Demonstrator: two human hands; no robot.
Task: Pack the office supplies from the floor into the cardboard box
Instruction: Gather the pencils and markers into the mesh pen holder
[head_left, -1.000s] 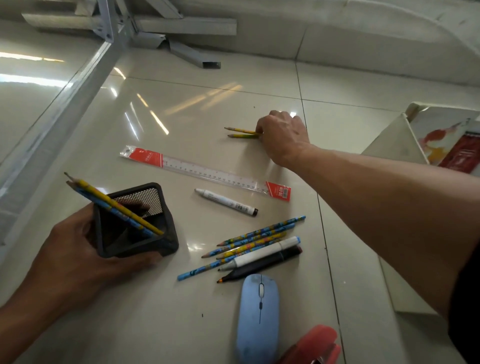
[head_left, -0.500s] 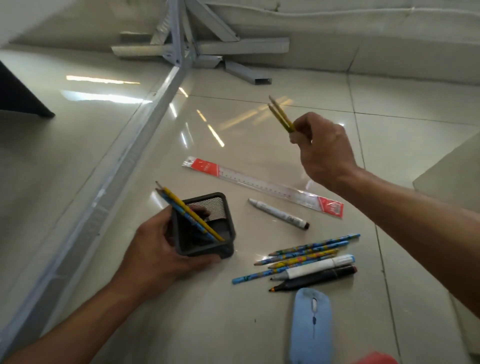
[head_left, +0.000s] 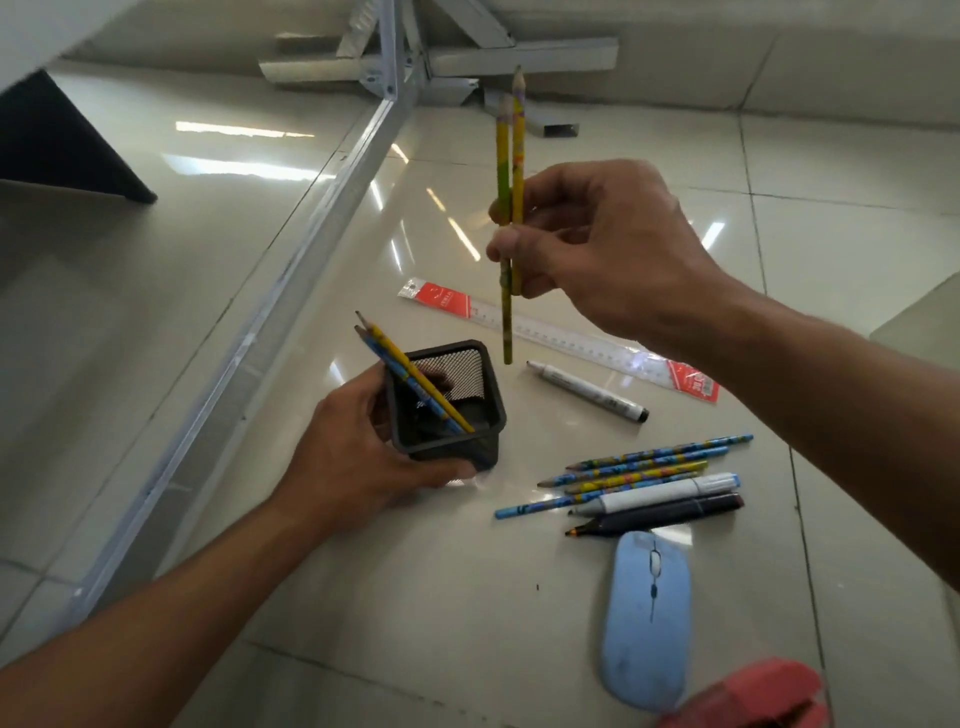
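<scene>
My right hand (head_left: 608, 249) pinches two yellow pencils (head_left: 510, 156) upright, tips up, their lower ends hanging just above and to the right of a black mesh pen holder (head_left: 457, 410). My left hand (head_left: 358, 457) grips that holder, tilted, on the floor; two pencils (head_left: 410, 379) lean inside it. On the tiles lie a clear ruler with red ends (head_left: 571, 340), a white marker (head_left: 587, 391), a bunch of several patterned pencils (head_left: 644, 467), a white marker (head_left: 660, 493), a dark marker (head_left: 660, 517) and a light blue mouse (head_left: 647, 618). The cardboard box shows only as a corner (head_left: 924, 332) at the right.
A red object (head_left: 753, 696) sits at the bottom edge, partly cut off. A white metal frame rail (head_left: 291, 291) runs diagonally along the left to crossed bars at the back. A dark panel (head_left: 57, 150) stands at the far left.
My right hand lifted the two yellow pencils off the floor, turned them upright and brought them back toward the holder. My left hand kept holding the holder.
</scene>
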